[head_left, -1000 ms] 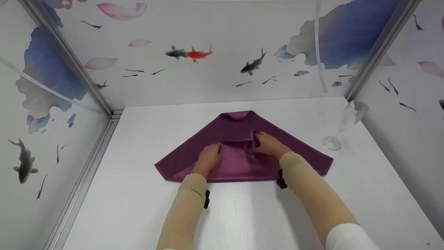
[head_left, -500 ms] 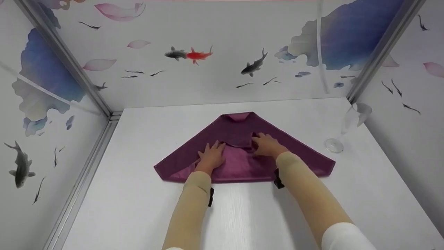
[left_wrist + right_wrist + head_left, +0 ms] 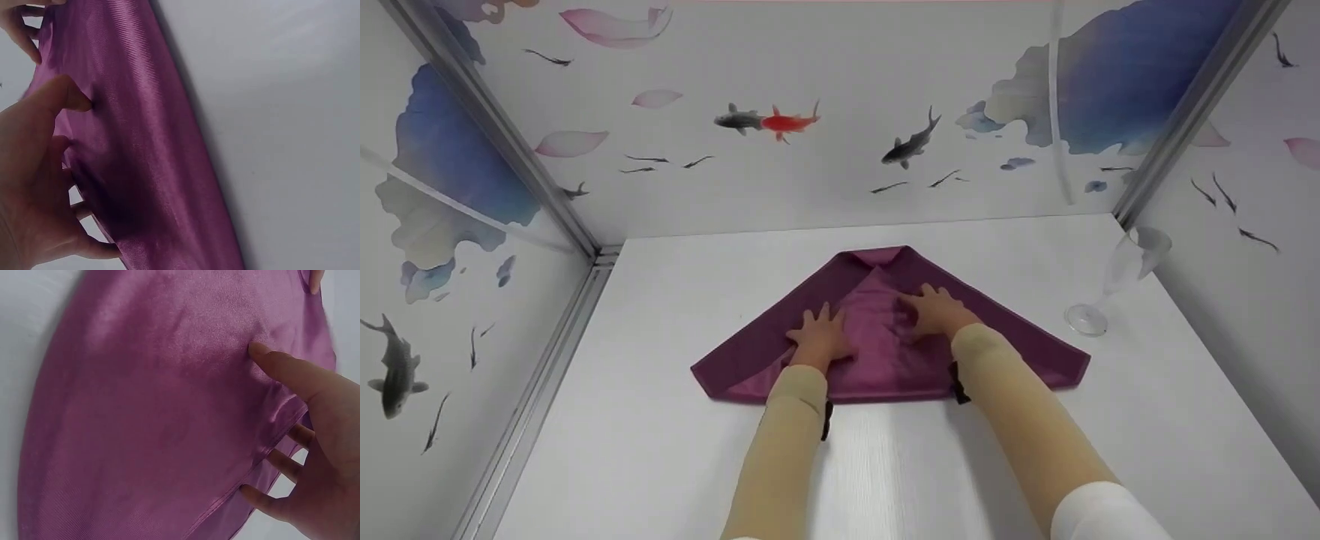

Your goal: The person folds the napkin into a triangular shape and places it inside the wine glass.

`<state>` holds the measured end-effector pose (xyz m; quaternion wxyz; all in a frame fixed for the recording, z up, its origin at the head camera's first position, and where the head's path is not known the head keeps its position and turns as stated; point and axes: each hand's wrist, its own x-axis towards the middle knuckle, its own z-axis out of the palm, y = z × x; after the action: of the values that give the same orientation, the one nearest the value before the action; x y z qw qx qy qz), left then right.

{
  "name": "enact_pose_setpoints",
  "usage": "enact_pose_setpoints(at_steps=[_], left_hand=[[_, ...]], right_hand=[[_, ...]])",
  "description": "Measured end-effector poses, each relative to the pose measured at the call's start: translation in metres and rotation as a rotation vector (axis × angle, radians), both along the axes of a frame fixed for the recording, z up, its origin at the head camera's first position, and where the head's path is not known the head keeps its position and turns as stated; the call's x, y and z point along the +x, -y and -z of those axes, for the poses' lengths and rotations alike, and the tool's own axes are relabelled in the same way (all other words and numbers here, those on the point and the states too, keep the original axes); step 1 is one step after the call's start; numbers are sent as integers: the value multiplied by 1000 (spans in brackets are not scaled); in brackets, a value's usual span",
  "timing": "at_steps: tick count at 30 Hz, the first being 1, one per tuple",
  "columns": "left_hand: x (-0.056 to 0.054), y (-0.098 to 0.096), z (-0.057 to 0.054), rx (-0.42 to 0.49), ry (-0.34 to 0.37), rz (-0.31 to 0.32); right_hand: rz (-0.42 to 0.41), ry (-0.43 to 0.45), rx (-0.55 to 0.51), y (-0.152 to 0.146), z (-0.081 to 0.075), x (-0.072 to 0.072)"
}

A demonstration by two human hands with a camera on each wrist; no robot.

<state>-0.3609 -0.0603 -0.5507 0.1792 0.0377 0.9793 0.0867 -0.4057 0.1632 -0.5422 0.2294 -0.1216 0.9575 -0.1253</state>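
Observation:
A purple satin cloth napkin lies on the white table, folded into a broad shape with a flat far edge and two slanting sides. Its lighter flap rises to a point in the middle, just under the folded-down far edge. My left hand rests on the left side of this flap with fingers spread. On the flap's right side, my right hand touches the fabric, fingers apart. In the right wrist view, the right thumb presses the satin while other fingertips lie along a hemmed edge.
A clear stemmed glass stands at the table's far right. White panels printed with fish and petals enclose the table at the back and both sides, with metal posts at the corners.
The napkin's middle flap, earlier held up and folded under at its tip, now lies flat with its point toward the far edge. Both hands have loosened and spread their fingers.

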Motion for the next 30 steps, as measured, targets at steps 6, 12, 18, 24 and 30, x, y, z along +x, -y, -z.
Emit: enact_pose_setpoints(at_steps=[6,12,18,24,30], left_hand=[[1,1,-2,-5,20,-2],[4,3,0,5,32,2],[13,1,1,51,31,-8],[23,1,2,54,34,-13],[30,5,-1,42,54,-12]], right_hand=[[7,2,6,3,-4,4],[9,21,23,8,-5,11],[1,23,29,11,-8,21],[19,37,19,12,-7,30],[33,29,-10,17,-5,37]])
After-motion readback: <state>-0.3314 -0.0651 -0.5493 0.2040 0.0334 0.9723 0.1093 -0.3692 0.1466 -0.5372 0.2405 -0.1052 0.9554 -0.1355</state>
